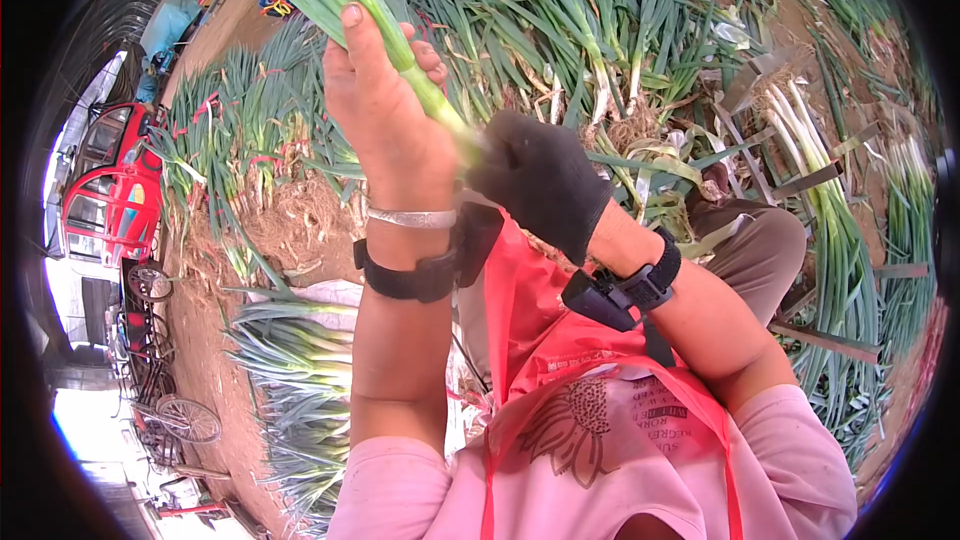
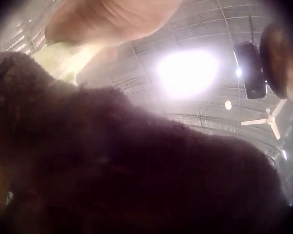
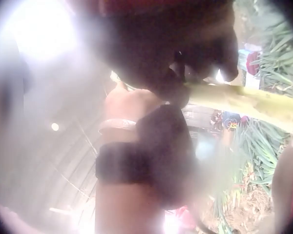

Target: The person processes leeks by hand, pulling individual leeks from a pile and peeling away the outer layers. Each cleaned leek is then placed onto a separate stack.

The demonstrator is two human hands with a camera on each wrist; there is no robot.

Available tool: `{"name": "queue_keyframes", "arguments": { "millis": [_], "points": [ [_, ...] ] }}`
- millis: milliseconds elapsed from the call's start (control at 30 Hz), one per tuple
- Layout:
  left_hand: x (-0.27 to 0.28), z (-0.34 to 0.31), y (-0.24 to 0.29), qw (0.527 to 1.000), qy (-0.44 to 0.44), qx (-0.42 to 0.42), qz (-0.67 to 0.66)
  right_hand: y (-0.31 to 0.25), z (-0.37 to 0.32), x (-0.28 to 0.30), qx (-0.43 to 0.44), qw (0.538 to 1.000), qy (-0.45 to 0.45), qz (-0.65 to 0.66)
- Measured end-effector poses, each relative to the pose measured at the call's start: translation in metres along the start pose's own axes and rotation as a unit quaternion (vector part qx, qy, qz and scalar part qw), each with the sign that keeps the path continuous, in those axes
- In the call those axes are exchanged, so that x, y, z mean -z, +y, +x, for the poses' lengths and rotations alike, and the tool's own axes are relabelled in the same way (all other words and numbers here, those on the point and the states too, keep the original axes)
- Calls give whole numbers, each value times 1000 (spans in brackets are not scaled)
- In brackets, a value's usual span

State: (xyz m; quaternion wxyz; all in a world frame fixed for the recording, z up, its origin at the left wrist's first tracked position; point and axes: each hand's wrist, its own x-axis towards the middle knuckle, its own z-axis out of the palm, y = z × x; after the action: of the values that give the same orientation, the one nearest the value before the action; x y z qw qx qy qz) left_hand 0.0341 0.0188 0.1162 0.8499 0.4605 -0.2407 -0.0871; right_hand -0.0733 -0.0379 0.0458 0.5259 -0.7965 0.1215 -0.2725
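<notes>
My bare left hand (image 1: 385,105) grips a thick green onion (image 1: 430,95) around its stalk, thumb laid along the leaves, in the head view. The green leaves slant up and left out of that grip. My right hand (image 1: 540,180), in a black glove, has its curled fingers round the pale root end. In the left wrist view the dark glove (image 2: 136,165) fills most of the picture, with the bare palm (image 2: 107,22) above and the pale stalk (image 2: 63,58) between. The right wrist view shows gloved fingers (image 3: 205,53) at the pale stalk (image 3: 249,100); the root tip is hidden.
Green onions (image 1: 570,20) lie in heaps ahead, with bundles (image 1: 820,200) among metal bars at the right. More trimmed onions (image 1: 300,370) are stacked at the left near my arm. A red vehicle (image 1: 110,185) and bicycles (image 1: 185,420) stand farther left.
</notes>
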Motion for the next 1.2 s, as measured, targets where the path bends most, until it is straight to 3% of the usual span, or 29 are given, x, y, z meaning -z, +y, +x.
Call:
{"name": "queue_keyframes", "arguments": {
  "millis": [133, 200, 233, 300, 333, 367, 467, 500, 567, 600, 667, 800, 833, 900, 967, 1033, 1100, 1133, 1200],
  "points": [
    [5, 5, -3, 999, 25, -8, 26, 0, -4, 2, 20, 999, 4, -31],
    [11, 14, -4, 999, 33, -10, 40, 0, -15, 19, 57, 992, -108, -5],
    [17, 21, -4, 999, 45, -13, 22, 13, -20, 21, 55, 993, -108, -5],
    [25, 29, -1, 998, 61, -19, 4, 39, -26, 22, 176, 972, -16, 157],
    [27, 31, 0, 998, 56, -26, 5, 42, -33, 26, 57, 943, -37, 326],
    [27, 32, 1, 998, 48, -32, 4, 45, -36, 33, 54, 943, -36, 326],
    [42, 50, 2, 998, 41, -6, -45, 33, -43, 53, -92, 908, -146, 383],
    [51, 60, 5, 996, 37, 6, -82, 41, -50, 58, -94, 907, -146, 384],
    [60, 73, 18, 996, 48, 0, -74, 72, -64, 71, -54, 977, -194, 68],
    [64, 76, 23, 996, 40, 2, -83, 85, -71, 74, -53, 977, -197, 66],
    [68, 80, 22, 995, 24, 6, -96, 103, -86, 76, -133, 951, -249, -122],
    [74, 86, 30, 998, 38, -19, -53, 112, -77, 71, -47, 955, -240, -170],
    [77, 92, 37, 997, 67, -34, -29, 117, -81, 72, -45, 954, -241, -172],
    [82, 95, 41, 994, 99, -53, -6, 123, -88, 71, -134, 943, -251, -174],
    [80, 90, 33, 973, 191, -99, 80, 91, -79, 72, -114, 955, -211, -176],
    [80, 87, 33, 974, 200, -83, 65, 83, -75, 66, -99, 964, -169, -180],
    [89, 90, 36, 974, 211, -68, 51, 95, -73, 54, 61, 956, -163, -237],
    [98, 97, 39, 982, 178, -63, 20, 88, -71, 52, -10, 937, -251, -242],
    [116, 109, 49, 989, 139, -39, -24, 92, -76, 48, -25, 920, -282, -270]
  ]
}}
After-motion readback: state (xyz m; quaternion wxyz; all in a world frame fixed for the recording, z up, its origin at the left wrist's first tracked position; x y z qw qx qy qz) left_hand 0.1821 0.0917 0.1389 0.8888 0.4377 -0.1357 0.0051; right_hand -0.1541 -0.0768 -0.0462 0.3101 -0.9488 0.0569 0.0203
